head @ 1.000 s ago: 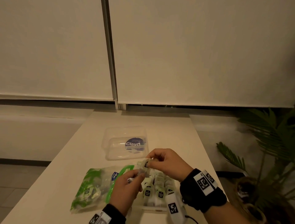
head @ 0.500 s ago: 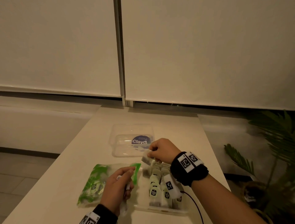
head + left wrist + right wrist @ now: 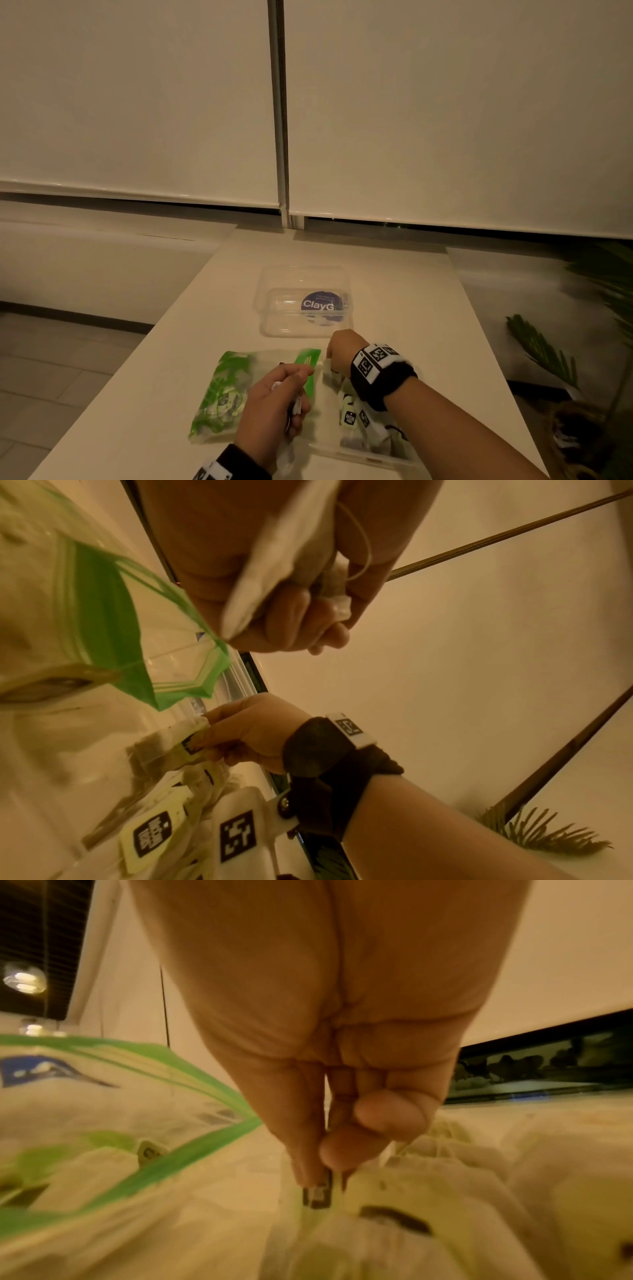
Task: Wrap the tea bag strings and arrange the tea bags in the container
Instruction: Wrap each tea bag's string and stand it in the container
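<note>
My right hand (image 3: 337, 354) pinches a wrapped tea bag (image 3: 327, 368) by its tag and holds it low at the far end of the clear container (image 3: 342, 454). In the right wrist view, thumb and fingers of the right hand (image 3: 329, 1167) pinch the tag (image 3: 317, 1195) just above other tea bags (image 3: 394, 1218). Several tagged tea bags (image 3: 349, 416) stand in the container. My left hand (image 3: 277, 397) hovers over the green zip bag (image 3: 222, 390). The left wrist view shows the left hand (image 3: 308, 620) gripping loose tea bags (image 3: 301, 561) with a hanging string.
The container's clear lid (image 3: 305, 301) with a blue round sticker lies further back on the pale table (image 3: 394, 274). The table's right edge drops off beside a potted palm (image 3: 548, 349). Window blinds (image 3: 137, 102) fill the background.
My right hand has carried the wrapped tea bag away from the left hand and down to the container's far end. The left hand has sunk lower, still gripping its tea bags.
</note>
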`<state>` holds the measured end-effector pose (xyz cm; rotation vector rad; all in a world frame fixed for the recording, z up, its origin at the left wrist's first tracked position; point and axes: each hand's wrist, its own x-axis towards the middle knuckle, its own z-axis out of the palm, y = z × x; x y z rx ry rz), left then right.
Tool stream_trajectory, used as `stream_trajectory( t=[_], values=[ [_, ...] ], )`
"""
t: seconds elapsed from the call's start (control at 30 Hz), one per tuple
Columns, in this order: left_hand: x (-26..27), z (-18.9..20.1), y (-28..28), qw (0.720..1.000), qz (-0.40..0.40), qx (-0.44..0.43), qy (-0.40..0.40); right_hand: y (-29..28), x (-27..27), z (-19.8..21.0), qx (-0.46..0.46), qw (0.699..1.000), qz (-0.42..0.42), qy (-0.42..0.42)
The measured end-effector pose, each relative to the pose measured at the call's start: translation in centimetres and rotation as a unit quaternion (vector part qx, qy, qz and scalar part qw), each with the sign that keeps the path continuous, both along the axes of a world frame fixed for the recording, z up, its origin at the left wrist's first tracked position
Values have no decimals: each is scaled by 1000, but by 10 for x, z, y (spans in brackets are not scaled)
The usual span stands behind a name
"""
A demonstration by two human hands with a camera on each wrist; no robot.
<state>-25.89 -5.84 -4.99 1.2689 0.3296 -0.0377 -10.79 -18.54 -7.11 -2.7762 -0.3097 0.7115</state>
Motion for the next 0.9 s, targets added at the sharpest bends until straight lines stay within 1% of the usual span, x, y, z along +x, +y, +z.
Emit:
stream_trajectory(
  t=[0.03, 0.1, 0.13, 0.17, 0.23, 0.27, 0.3, 0.33, 0.37, 0.43, 0.47, 0.53, 0.6, 0.63, 0.67, 0.73, 0.8, 0.87, 0.9],
  values=[
    [0, 1, -1, 1000, -2, 1, 0, -1, 4, -5, -14, 1000, 10, -9],
    [0, 2, -2, 1000, -7, 4, 2, -3, 28, -36, -59, 998, 33, -13],
    [0, 2, -3, 1000, -9, 5, 3, -3, 33, -44, -82, 996, 44, -12],
    [0, 2, -4, 1000, -12, 4, 3, -1, 32, -39, -92, 994, 57, -8],
    [-1, 4, -7, 1000, -20, -7, 6, 4, 9, -4, -87, 994, 66, -19],
    [-1, 6, -8, 999, -26, -16, 9, 4, 3, 5, -57, 995, 74, -47],
    [-1, 8, -9, 999, -33, -28, 14, 1, 0, 14, -56, 993, 78, -68],
    [-1, 10, -10, 998, -40, -42, 22, -3, 1, 8, -16, 993, 70, -98],
    [0, 12, -10, 997, -46, -56, 32, -8, -1, 14, 20, 992, 50, -116],
    [3, 14, -11, 994, -54, -80, 50, -18, -8, 28, 119, 984, 7, -131],
    [5, 16, -11, 993, -53, -87, 53, -24, -13, 35, 181, 972, -14, -150],
    [10, 18, -13, 994, -38, -92, 46, -35, -32, 54, 313, 940, -30, -132],
    [14, 22, -16, 994, -24, -103, 35, -44, -59, 71, 394, 917, -3, -69],
    [16, 24, -18, 993, -22, -113, 32, -46, -73, 79, 397, 917, 17, -42],
    [16, 25, -21, 992, -25, -121, 30, -48, -86, 85, 392, 919, 38, -35],
    [18, 26, -26, 992, -34, -119, 26, -50, -102, 85, 359, 930, 54, -56],
    [17, 25, -32, 994, -45, -102, 14, -50, -111, 80, 342, 933, 48, -101],
    [13, 25, -37, 994, -66, -86, -3, -50, -114, 73, 344, 928, 17, -141],
    [10, 25, -39, 994, -80, -79, -11, -52, -114, 70, 356, 923, -5, -147]
  ],
)
